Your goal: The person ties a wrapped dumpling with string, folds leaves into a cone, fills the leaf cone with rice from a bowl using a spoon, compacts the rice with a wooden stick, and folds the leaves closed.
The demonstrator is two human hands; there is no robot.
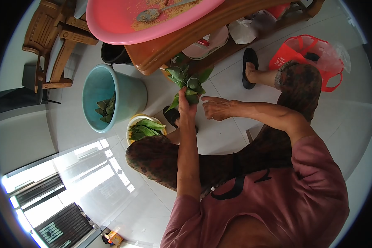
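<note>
A bundle of green leaf-wrapped parcels (193,84), tied with pale string, is beside the table's edge. My left hand (187,104) is closed around the lower part of the bundle, with loose leaf ends sticking out around it. Just to its right, my right hand (216,108) has its fingers curled together, fingertips close to the parcels; whether they pinch a piece of string is too small to tell. Green leaves (144,129) lie in a yellow-rimmed basin below left of my hands. More wrapped parcels (106,109) rest inside the blue-green bucket (130,93).
A pink basin (111,38) with grains and a spoon (148,15) stands on the wooden table (153,53) above my hands. A red bag (283,56) sits at the right, beyond my shoe. At the upper left is a wooden chair (66,37).
</note>
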